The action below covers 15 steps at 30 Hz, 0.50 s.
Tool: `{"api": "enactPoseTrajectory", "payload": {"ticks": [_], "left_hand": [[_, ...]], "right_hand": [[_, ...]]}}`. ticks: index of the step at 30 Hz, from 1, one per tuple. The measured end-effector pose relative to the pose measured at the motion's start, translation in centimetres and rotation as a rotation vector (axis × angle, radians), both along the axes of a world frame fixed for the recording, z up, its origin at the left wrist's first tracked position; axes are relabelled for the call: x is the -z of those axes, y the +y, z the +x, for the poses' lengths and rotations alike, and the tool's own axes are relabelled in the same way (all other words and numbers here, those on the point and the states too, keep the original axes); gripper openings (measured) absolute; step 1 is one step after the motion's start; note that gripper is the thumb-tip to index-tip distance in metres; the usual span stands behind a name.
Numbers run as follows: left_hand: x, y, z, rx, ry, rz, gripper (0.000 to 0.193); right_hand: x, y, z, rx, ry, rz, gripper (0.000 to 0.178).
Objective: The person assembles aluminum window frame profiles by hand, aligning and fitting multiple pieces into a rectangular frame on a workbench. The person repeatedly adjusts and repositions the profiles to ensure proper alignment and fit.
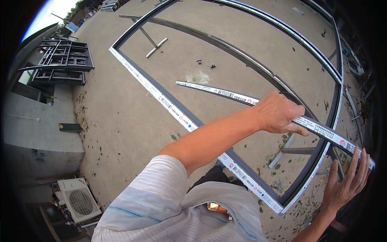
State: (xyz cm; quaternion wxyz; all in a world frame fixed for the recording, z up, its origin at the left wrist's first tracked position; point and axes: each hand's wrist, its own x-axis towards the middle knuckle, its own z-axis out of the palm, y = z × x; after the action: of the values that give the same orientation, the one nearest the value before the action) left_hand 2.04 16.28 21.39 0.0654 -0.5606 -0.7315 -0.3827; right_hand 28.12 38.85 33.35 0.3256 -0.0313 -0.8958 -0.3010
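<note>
A long, narrow aluminium profile bar (215, 91), dark with a white printed film along its face, slants across the large window frame (169, 107). My left hand (278, 113) is wrapped around this bar near its middle, knuckles up. Close to the bar's right end, my right hand (346, 181) has its fingers stretched out and slightly apart. Those fingertips lie at the bar's edge; whether they press on it I cannot tell. The big rectangular frame, covered in similar film, spans in front of me, and the bar's right part passes over its right side.
A metal support (298, 150) shows under the frame, and a support foot (157, 47) stands at the far left corner. Small black parts (213, 66) and leaves lie on the concrete. Dark window frames (64, 60) lean by the wall above an air-conditioner unit (80, 200).
</note>
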Motion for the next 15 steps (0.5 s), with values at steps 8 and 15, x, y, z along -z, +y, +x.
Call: {"api": "enactPoseTrajectory", "payload": {"ticks": [8,15], "left_hand": [[5.5,-10.2,-1.6,0.072,0.173,-0.463,0.066],[5.5,-20.1,-6.1,-0.049,-0.078,-0.742,0.067]], "right_hand": [[5.6,8.0,12.8,0.475,-0.606,-0.597,0.061],[14.9,14.4,24.3,0.636,-0.823,-0.646,0.07]]}}
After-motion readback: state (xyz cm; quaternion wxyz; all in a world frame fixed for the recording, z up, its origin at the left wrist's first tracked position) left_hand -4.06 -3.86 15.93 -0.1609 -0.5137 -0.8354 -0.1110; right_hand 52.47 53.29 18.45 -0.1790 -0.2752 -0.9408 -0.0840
